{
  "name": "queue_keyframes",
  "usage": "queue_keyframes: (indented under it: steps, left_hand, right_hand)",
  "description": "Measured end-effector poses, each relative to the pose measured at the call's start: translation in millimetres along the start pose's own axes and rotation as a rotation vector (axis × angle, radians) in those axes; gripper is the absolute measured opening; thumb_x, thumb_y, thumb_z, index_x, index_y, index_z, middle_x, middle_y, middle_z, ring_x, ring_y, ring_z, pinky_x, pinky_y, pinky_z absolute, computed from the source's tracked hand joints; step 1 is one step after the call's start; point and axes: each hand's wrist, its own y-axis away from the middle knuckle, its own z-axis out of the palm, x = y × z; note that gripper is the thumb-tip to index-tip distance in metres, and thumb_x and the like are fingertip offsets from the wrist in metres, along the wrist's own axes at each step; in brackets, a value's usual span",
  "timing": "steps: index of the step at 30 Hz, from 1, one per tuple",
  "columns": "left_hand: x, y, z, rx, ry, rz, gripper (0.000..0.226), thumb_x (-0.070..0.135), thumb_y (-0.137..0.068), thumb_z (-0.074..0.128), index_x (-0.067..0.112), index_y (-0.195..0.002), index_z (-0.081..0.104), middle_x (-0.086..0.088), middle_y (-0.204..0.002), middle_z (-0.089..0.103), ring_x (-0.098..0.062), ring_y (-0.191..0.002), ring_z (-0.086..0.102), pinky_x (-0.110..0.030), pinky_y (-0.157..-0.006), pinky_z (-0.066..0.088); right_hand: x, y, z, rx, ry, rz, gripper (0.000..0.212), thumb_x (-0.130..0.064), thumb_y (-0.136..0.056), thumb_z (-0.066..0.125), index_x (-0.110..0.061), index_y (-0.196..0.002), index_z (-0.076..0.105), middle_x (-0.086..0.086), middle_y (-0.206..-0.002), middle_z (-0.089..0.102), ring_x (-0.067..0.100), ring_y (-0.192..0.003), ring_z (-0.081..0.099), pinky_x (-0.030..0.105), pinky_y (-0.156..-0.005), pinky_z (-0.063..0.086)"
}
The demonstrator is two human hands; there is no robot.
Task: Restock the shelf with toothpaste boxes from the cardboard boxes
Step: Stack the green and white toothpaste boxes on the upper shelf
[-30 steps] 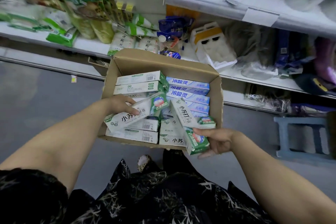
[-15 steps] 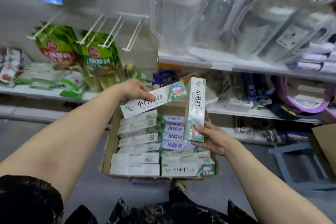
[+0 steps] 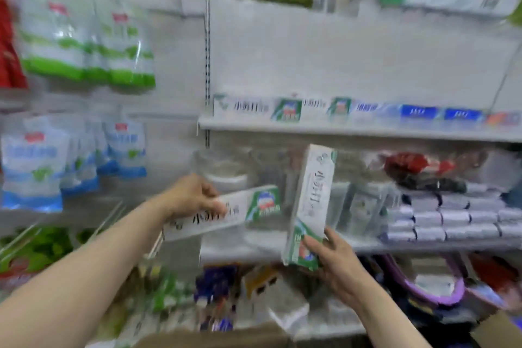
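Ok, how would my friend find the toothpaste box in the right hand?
Find the shelf with the toothpaste row. Just below it, the right hand holds a white-and-green box. It is held upright; its twin in the left hand lies sideways.
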Motion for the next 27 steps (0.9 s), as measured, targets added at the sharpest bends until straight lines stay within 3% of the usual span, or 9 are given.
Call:
queue_keyframes:
  steps: [3,5,7,11,16,22,25,27]
  left_hand:
    - [29,-18,-29,0.071,-0.06,0.076,0.02,0.041,-0.066,0.087,0.028,-0.077,0.077,0.007,-0.074,0.075,-0.009,-0.072,0.07,-0.025,-0.069,0.05]
    - [53,-27,-47,0.124,-0.075,0.131,0.024,0.041,-0.066,0.086,0.026,-0.083,0.078,0.003,-0.079,0.075,-0.011,-0.076,0.07,-0.025,-0.072,0.05]
    - [76,-38,-63,0.189,-0.089,0.187,0.033,0.043,-0.066,0.086,0.021,-0.09,0.078,0.0,-0.083,0.076,-0.015,-0.08,0.071,-0.024,-0.071,0.049]
    - [116,-66,-90,0.32,-0.107,0.232,0.058,0.048,-0.059,0.088,0.021,-0.108,0.073,0.004,-0.1,0.073,-0.01,-0.093,0.066,-0.023,-0.084,0.048]
    - [146,-108,-103,0.387,-0.192,0.244,0.057,0.044,-0.059,0.09,0.022,-0.106,0.067,0.001,-0.107,0.066,-0.015,-0.102,0.061,-0.031,-0.092,0.048]
    - [132,-152,-88,0.352,-0.285,0.219,0.056,0.042,-0.061,0.089,0.023,-0.11,0.068,0.001,-0.118,0.066,-0.016,-0.11,0.059,-0.035,-0.098,0.047]
    - [123,-159,-86,0.38,-0.288,0.269,0.054,0.047,-0.063,0.087,0.027,-0.11,0.07,0.001,-0.12,0.062,-0.017,-0.119,0.053,-0.035,-0.101,0.044]
    - [121,-161,-85,0.448,-0.381,0.276,0.049,0.051,-0.065,0.084,0.033,-0.109,0.07,0.001,-0.13,0.051,-0.02,-0.129,0.038,-0.038,-0.107,0.037]
  right_hand:
    - [-49,-13,4,0.03,0.013,-0.137,0.085,-0.033,-0.049,0.095,-0.01,-0.122,0.06,0.016,-0.111,0.072,0.03,-0.092,0.071,0.05,-0.074,0.059]
    - [-80,-23,5,0.031,0.008,-0.212,0.081,-0.031,-0.052,0.093,-0.01,-0.123,0.059,0.015,-0.111,0.072,0.028,-0.091,0.072,0.049,-0.074,0.059]
    - [-109,-33,6,0.027,0.015,-0.288,0.083,-0.033,-0.054,0.092,-0.011,-0.126,0.058,0.015,-0.114,0.072,0.031,-0.095,0.072,0.052,-0.077,0.058]
    - [-151,-49,5,0.01,0.022,-0.394,0.1,-0.044,-0.039,0.099,-0.014,-0.125,0.058,0.015,-0.114,0.072,0.032,-0.096,0.072,0.051,-0.076,0.06]
    - [-176,-70,0,-0.037,-0.012,-0.439,0.076,-0.027,-0.059,0.088,-0.014,-0.127,0.058,0.015,-0.117,0.071,0.034,-0.097,0.072,0.05,-0.072,0.061]
    - [-179,-90,-6,-0.049,-0.049,-0.431,0.052,-0.011,-0.075,0.075,-0.013,-0.125,0.058,0.016,-0.114,0.072,0.038,-0.099,0.07,0.044,-0.065,0.062]
    - [-178,-99,-11,-0.06,-0.068,-0.423,0.052,-0.01,-0.077,0.074,-0.013,-0.127,0.057,0.015,-0.117,0.071,0.039,-0.102,0.069,0.044,-0.066,0.062]
    - [-176,-105,-12,-0.058,-0.082,-0.418,0.054,-0.011,-0.078,0.074,-0.013,-0.128,0.056,0.014,-0.117,0.071,0.039,-0.103,0.069,0.046,-0.067,0.062]
